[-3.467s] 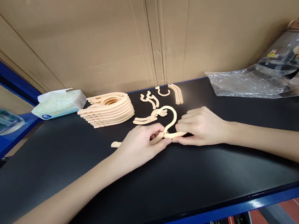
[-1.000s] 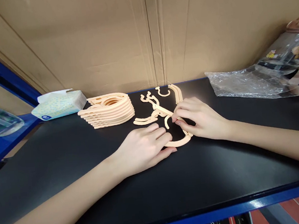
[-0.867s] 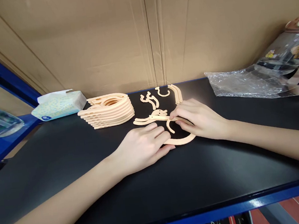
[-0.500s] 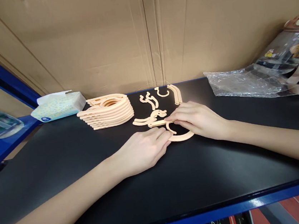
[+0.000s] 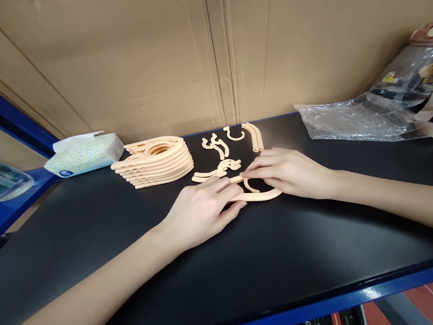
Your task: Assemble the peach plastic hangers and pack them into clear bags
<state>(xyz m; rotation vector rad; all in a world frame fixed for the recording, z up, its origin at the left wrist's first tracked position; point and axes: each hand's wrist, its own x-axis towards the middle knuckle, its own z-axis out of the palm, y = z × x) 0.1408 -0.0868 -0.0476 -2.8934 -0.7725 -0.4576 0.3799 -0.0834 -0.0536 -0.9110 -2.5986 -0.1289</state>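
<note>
A cream plastic folding hanger [image 5: 261,196] lies on the black table between my two hands, its curved hook showing in the gap. My left hand [image 5: 206,208] is closed around its left side, fingers on top and thumb along the near edge. From the right, my right hand [image 5: 290,172] pinches the hanger's far bar and covers its right end. Just beyond my fingers lie loose hanger arms with a hook [image 5: 223,168]. Farther back are more hanger pieces [image 5: 216,146], a single hook [image 5: 235,134] and a pair of curved arms [image 5: 254,137].
A stack of folded cream hangers [image 5: 154,164] stands left of the loose pieces. Beside it sits a tissue pack [image 5: 84,154]. Clear plastic packaging [image 5: 360,117] and a transparent bag with straps [image 5: 406,75] lie at the right. Cardboard [image 5: 130,62] walls the back.
My left hand has shifted up and closed over the hanger's left end, which was showing before. The hook and near curve have turned slightly. My right hand stays nearly in place.
</note>
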